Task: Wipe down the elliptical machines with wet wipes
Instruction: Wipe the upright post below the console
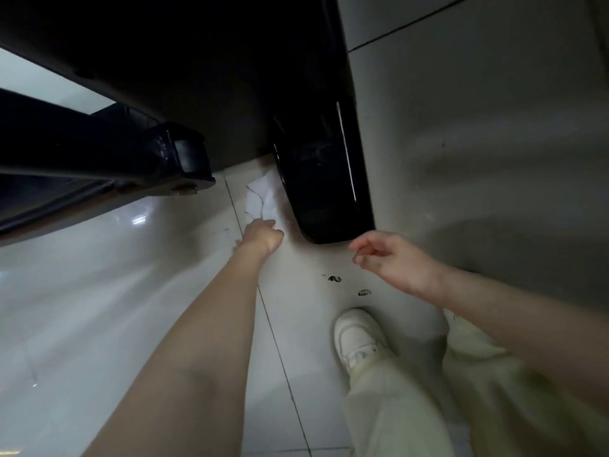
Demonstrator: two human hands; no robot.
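Head view: left hand (262, 235) is gripping a white wipe (258, 196) on the floor (131, 324), just beside the black machine base (329, 192). Right hand (395, 258) is hovering nearby, fingers loosely curled, holding nothing.

Dim, flat light throughout, with a greenish-grey cast. The elliptical machine (230, 77) is so dark that its upper body reads as near-solid black, its detail lost; only a thin bright streak of glare runs down its glossy end cap (329, 179). The shiny floor (99, 308) at left throws back pale streaks and one small hot spot, and the light looks strongest on that side. At right the floor carries broad, soft-edged shadow bands. The wipe (260, 196) is the brightest patch, slightly washed out. Wide-angle distortion bends the tile joints and swells the left forearm (197, 341) near the bottom edge — fine detail is soft everywhere.
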